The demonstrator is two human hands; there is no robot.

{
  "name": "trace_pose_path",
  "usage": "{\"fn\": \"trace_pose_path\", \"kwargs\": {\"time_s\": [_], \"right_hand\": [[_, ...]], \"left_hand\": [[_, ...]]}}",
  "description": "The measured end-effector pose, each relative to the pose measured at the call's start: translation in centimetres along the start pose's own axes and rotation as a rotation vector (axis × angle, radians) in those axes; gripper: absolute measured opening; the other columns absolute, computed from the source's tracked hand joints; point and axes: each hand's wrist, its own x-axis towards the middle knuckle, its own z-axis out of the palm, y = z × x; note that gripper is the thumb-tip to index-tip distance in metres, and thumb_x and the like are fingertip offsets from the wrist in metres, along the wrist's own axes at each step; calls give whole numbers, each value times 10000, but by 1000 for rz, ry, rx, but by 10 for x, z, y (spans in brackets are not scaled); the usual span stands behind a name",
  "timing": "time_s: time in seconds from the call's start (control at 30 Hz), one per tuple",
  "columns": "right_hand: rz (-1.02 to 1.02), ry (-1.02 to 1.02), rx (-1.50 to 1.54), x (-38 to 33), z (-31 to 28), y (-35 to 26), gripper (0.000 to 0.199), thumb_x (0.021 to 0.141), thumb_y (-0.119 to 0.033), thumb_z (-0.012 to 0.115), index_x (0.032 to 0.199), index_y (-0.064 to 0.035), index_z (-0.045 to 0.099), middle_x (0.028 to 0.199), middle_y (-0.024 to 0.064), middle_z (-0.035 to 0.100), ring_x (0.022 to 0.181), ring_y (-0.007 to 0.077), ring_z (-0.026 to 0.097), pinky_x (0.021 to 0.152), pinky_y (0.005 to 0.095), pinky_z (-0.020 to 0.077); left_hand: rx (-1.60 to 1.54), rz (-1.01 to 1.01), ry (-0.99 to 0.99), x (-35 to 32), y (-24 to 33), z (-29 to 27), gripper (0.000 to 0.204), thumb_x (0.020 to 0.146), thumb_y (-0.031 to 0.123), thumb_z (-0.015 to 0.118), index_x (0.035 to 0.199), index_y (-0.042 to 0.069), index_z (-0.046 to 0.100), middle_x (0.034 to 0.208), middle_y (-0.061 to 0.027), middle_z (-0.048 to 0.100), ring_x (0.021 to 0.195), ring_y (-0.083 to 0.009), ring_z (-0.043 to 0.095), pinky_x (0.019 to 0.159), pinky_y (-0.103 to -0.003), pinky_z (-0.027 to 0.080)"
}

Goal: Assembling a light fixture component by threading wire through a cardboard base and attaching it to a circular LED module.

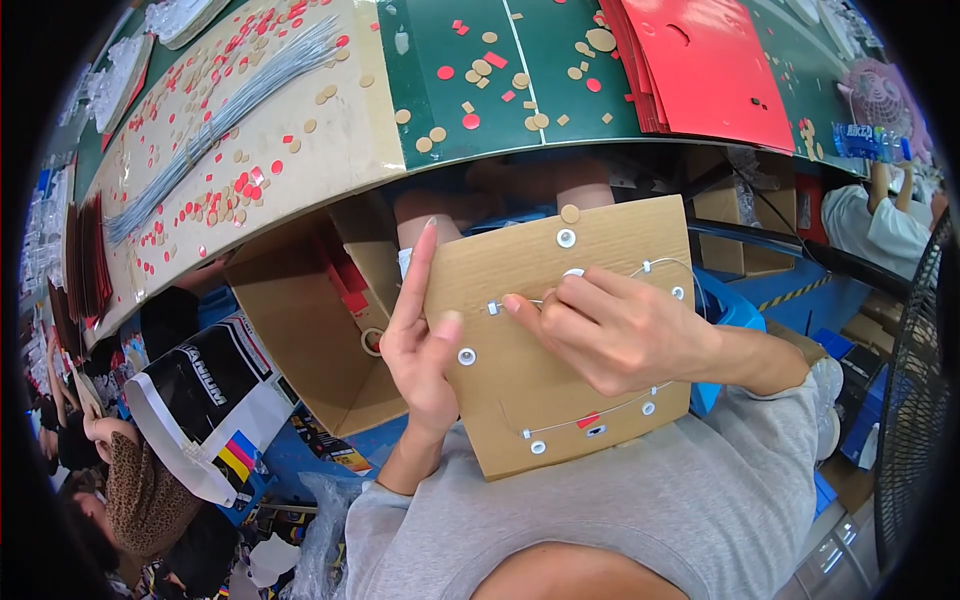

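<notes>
A brown cardboard panel (540,375) leans tilted against my lap. White round grommets (467,356) and small white clips (493,308) are set into it. A thin grey wire (590,414) runs between the lower clips, with a red scrap (587,421) beside it; another wire loops past the right edge. My left hand (425,355) grips the panel's left edge, index finger and thumb pointing up. Over the panel's middle, my right hand (610,330) is closed in a pinch on the upper wire, close to the upper left clip. Its fingers hide part of that wire.
On the table ahead lie a bundle of silver wires (230,115), scattered red and tan cutouts (240,185) and stacked red sheets (700,65). An open cardboard box (300,330) stands below, left. A black fan guard (915,400) is at right. Other people sit at both sides.
</notes>
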Motion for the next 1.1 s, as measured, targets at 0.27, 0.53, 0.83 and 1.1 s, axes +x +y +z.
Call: {"fn": "trace_pose_path", "kwargs": {"time_s": [0.27, 0.53, 0.83, 1.1], "right_hand": [[-36, -106, -10, 5, -8, 0, 694, 624, -102, 655, 1265, 155, 595, 883, 65, 487, 761, 167, 530, 638, 291, 479], [-15, -25, -2, 5, -5, 0, 611, 573, -99, 626, 1132, 145, 669, 795, 56, 481, 697, 154, 551, 587, 268, 497], [-100, 20, -25, 6, 5, 8, 569, 562, -101, 618, 1081, 122, 690, 806, 61, 529, 718, 153, 589, 590, 260, 500], [-12, 47, 72, -3, -5, 14, 502, 560, -103, 637, 1012, 107, 699, 811, 60, 544, 707, 164, 598, 588, 265, 507]], "left_hand": [[180, 46, -93, 4, -2, -1, 766, 801, -96, 551, 1533, -81, 330, 1473, -208, 499, 1269, -216, 567, 1068, -323, 442], [160, 71, -79, 1, -4, 0, 740, 824, -101, 557, 1529, -85, 332, 1505, -214, 472, 1283, -219, 558, 1067, -322, 445], [179, -1, -72, 2, 1, 2, 738, 826, -101, 552, 1529, -84, 331, 1547, -204, 428, 1325, -207, 517, 1095, -321, 416], [82, 8, -117, 2, -1, 0, 802, 775, -41, 526, 1538, -103, 288, 1619, -223, 306, 1425, -242, 426, 1145, -326, 351]]}}
